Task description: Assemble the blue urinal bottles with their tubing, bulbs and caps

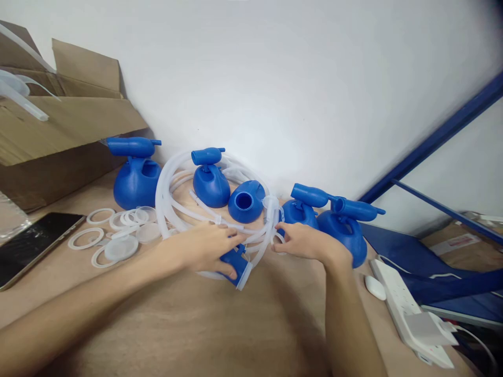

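Observation:
My left hand (214,248) is wrapped over a blue plastic piece (238,264) with a translucent rim at its lower right end. Curled fingers of my right hand (296,241) meet at a translucent ring (279,242), beside the coiled clear tubing (167,193). Behind my hands stand a blue container with its round opening facing me (255,196) and a blue container with a spout piece on top (212,186). Two more topped blue containers, one of them at the far right (348,235), stand by my right wrist.
Several translucent rings and discs (121,247) lie at the left, near a phone (37,241), a topped blue container (135,183) and an open cardboard box (70,125). At the right are a white mouse (375,287), a power strip (401,298) and a blue metal frame (436,139).

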A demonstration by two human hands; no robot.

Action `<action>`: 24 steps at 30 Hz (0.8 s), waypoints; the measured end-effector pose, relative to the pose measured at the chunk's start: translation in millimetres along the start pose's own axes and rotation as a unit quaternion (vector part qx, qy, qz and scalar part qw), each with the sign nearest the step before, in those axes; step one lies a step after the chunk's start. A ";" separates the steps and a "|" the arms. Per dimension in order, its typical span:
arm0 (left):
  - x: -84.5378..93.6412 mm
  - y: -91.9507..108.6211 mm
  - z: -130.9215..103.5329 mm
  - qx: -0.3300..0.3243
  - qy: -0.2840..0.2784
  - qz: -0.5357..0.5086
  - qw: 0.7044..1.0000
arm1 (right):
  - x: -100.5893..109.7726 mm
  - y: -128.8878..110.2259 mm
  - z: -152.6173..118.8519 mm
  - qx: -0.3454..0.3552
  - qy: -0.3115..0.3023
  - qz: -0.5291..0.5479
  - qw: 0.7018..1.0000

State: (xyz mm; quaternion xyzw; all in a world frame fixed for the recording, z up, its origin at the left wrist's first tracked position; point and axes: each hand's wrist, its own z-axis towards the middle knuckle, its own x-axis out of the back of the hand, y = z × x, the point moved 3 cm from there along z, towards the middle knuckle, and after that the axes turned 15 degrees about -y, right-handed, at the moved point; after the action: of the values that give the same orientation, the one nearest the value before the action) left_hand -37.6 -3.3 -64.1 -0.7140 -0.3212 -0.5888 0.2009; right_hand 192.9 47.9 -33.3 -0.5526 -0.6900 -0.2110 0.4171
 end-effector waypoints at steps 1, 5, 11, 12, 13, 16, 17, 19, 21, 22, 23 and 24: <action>7.6 0.8 -2.3 0.000 0.047 -0.001 0.999 | 4.1 -6.3 -8.7 0.069 0.026 0.025 0.997; 23.6 4.4 -7.4 -0.030 0.266 -0.012 0.963 | 10.2 -34.1 -18.6 0.325 0.047 0.147 0.933; 16.9 -6.3 -5.4 -0.067 0.429 -0.054 0.899 | 3.3 -47.3 19.3 0.403 0.099 0.344 0.842; 16.7 -9.0 -4.7 -0.067 0.435 -0.061 0.896 | 1.9 -47.7 24.8 0.407 0.093 0.347 0.840; 17.1 -11.8 -4.1 -0.063 0.435 -0.066 0.896 | 1.1 -47.5 29.9 0.409 0.092 0.342 0.841; 19.5 -23.0 -2.0 -0.014 0.394 -0.089 0.915 | 2.1 -38.8 46.8 0.370 0.166 0.308 0.861; 20.0 -27.8 -1.4 0.014 0.371 -0.098 0.923 | 2.6 -33.1 54.1 0.339 0.219 0.301 0.864; 19.8 -38.0 -0.3 0.072 0.324 -0.113 0.937 | 0.0 -20.2 71.6 0.258 0.312 0.295 0.865; 18.1 -47.2 1.0 0.111 0.291 -0.119 0.943 | -8.2 -10.9 92.9 0.197 0.318 0.287 0.882; 16.8 -50.9 2.1 0.119 0.281 -0.118 0.945 | -13.1 -8.2 103.2 0.182 0.298 0.282 0.894; 15.3 -54.0 3.4 0.120 0.276 -0.117 0.946 | -17.7 -6.6 111.7 0.176 0.281 0.276 0.902; 13.7 -56.4 4.8 0.117 0.274 -0.116 0.947 | -21.4 -5.8 118.2 0.176 0.268 0.271 0.908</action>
State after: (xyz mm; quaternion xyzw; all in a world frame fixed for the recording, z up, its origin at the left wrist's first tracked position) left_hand -72.0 43.2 -57.1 -0.4538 -0.4011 -0.7394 0.2939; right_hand 147.9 122.5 -116.2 -0.5589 -0.4016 -0.1050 0.7179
